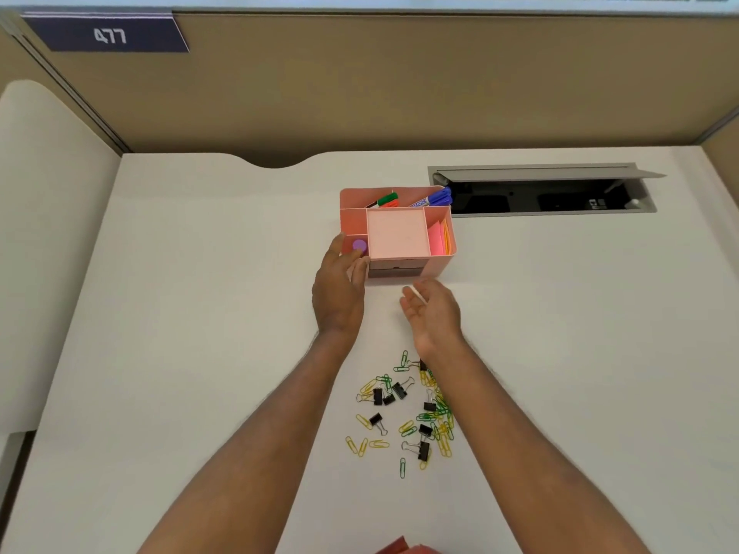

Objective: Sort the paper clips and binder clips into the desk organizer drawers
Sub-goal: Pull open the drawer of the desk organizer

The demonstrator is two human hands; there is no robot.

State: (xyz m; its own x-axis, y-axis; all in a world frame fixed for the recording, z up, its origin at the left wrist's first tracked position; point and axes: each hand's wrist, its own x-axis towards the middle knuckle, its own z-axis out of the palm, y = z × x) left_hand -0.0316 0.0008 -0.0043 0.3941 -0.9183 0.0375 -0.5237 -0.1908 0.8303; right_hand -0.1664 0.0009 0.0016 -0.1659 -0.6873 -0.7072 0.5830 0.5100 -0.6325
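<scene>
A pink desk organizer [440, 261] stands mid-desk, with markers in its back compartment and sticky notes at its right. Its drawer front [396, 270] shows as a dark slot low on the near side. My left hand [340, 289] grips the organizer's front left corner, thumb over the rim. My right hand [434, 313] hovers just in front of the drawer, palm turned up, fingers apart, holding nothing. A loose pile of yellow and green paper clips [440, 417] mixed with black binder clips [378, 395] lies on the desk nearer to me, partly under my right forearm.
A purple round object [359, 245] sits in the organizer's left compartment. An open cable tray [544, 189] is recessed in the desk behind and to the right. Cubicle walls [400, 82] close the back. Something red [404, 547] peeks in at the bottom edge.
</scene>
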